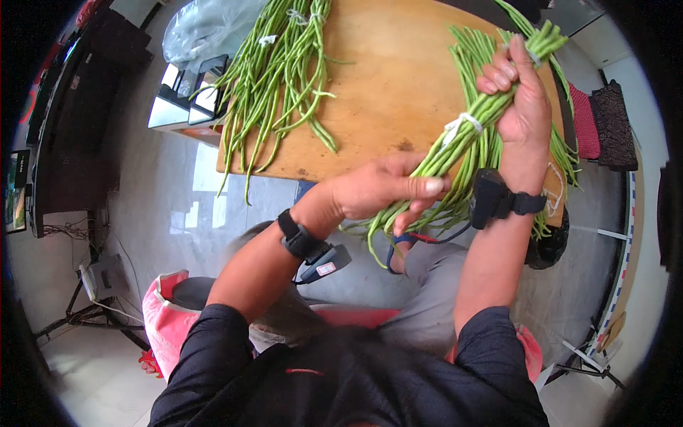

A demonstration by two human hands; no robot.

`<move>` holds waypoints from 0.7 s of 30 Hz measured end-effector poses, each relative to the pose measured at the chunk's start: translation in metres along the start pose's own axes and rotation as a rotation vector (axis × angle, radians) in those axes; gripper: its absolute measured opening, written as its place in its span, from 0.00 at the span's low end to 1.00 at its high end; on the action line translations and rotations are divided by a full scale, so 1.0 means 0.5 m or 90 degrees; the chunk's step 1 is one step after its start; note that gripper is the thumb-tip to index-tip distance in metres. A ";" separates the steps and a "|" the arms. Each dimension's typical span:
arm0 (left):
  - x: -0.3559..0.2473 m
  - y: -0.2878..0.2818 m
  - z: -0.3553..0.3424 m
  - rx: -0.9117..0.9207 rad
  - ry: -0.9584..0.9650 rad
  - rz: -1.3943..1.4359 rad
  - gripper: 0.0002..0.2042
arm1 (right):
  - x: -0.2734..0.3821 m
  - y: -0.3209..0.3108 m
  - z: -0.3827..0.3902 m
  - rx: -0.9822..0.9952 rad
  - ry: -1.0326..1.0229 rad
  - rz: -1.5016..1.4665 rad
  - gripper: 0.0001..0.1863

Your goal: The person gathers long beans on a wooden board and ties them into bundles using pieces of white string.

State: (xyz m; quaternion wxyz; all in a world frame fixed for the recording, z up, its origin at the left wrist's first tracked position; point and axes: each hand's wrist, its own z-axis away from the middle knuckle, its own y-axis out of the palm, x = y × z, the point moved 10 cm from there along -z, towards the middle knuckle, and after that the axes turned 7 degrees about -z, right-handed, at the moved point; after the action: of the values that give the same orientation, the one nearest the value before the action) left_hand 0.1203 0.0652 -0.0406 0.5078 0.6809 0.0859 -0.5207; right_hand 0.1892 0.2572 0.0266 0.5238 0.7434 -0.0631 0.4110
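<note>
The right hand [525, 107] is closing firmly around the upper end of a bundle of long green beans [441, 158], while the left hand [380, 188] is curling more loosely about its lower stretch, thumb on top. The bundle is slanting over the near right part of the bench [384, 78], its tips drooping. It is looking light, smooth and bendy, likely to snap if folded sharply, so gripping near the white tie [455, 129] is seeming safest.

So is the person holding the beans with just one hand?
No, the left hand and right hand both hold the green bean bundle.
</note>
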 end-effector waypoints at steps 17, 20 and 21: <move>-0.019 -0.051 0.085 -0.097 -0.103 -0.224 0.19 | 0.162 -0.101 0.054 -0.223 -0.198 0.010 0.17; -0.036 -0.048 0.103 -0.119 -0.081 -0.267 0.19 | 0.155 -0.098 0.046 -0.206 -0.179 0.010 0.18; -0.040 -0.044 0.101 -0.120 -0.082 -0.292 0.19 | 0.162 -0.110 0.050 -0.219 -0.184 -0.008 0.18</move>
State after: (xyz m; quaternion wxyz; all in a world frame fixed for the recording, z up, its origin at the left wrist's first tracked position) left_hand 0.0657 0.0443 -0.0351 0.4420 0.5589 0.2539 -0.6541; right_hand 0.2846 0.2883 0.0385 0.6312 0.6945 -0.2021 0.2799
